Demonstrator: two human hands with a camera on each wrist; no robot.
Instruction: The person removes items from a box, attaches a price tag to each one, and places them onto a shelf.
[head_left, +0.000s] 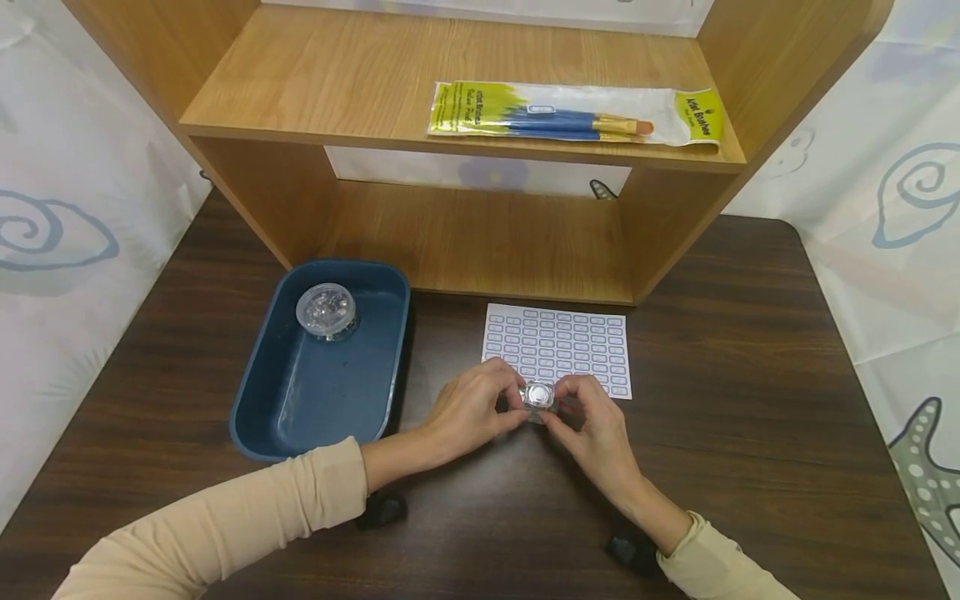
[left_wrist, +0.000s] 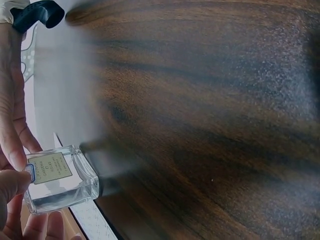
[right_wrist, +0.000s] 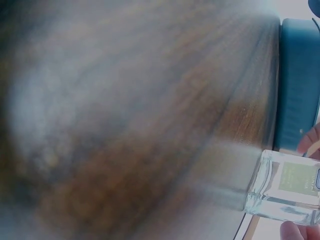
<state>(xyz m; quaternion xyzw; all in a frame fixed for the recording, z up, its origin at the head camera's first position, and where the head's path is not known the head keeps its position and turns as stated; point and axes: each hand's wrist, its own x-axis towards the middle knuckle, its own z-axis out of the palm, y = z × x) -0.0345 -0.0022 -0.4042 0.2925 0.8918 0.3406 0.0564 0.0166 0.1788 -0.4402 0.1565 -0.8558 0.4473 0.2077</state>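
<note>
A small square clear glass bottle [head_left: 539, 397] is between my two hands, above the front edge of a white sticker sheet [head_left: 555, 342]. My left hand [head_left: 476, 406] grips it from the left and my right hand [head_left: 602, 433] from the right, thumbs on the near side. The left wrist view shows the pale printed label [left_wrist: 52, 167] on the bottle's face. A small blue-bordered sticker [left_wrist: 31, 173] lies at that label's edge, where both thumbtips meet. In the right wrist view the bottle [right_wrist: 280, 187] is cut off by the frame's edge.
At the left, a blue tray [head_left: 330, 408] holds a round clear-lidded tub [head_left: 326, 310] of shiny bits. Behind stands a wooden shelf unit [head_left: 450, 242], with a packet of artist brushes [head_left: 573, 117] bearing a similar sticker on its upper board. Dark wood table [head_left: 750, 400] extends to the right.
</note>
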